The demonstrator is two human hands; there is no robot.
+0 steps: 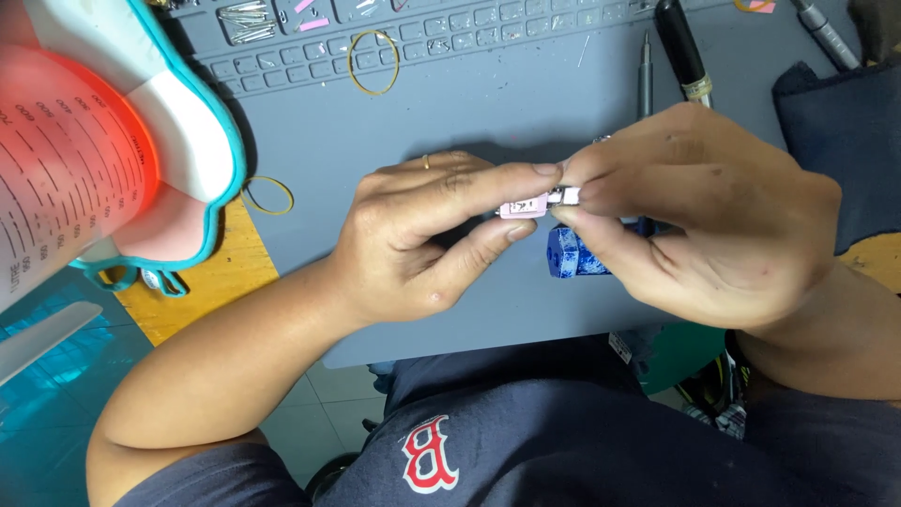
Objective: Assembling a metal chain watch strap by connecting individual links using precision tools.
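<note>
Grey silicone work mat [488, 103], middle, near its front edge: left hand [413, 239], thumb and forefinger pressed together on a small pink tag-like piece [523, 207]; right hand [713, 221], fingertips pinched on a small metal part [566, 195] butted against the pink piece, both held just above the mat. Below the pinch, a blue faceted handle [568, 253], seemingly tucked under the right palm; rest of it hidden. Back edge of mat: moulded tray compartments [310, 52], a yellow rubber band [374, 63] lying across them, metal pins [246, 21] in the back-left compartment. Second yellow rubber band [269, 195] at the left edge, half on the wooden table [206, 282]. Back right: slim grey precision driver [645, 75], black-handled tool [683, 52], dark cloth [835, 141]. Far left: white-and-teal rimmed object [188, 141], kind unclear. Handling note, as judgement: small parts, so grip best kept close to the joint, both pieces square to each other, hands low over the mat so that a dropped piece stays on it; gentle pressure, no twisting.
</note>
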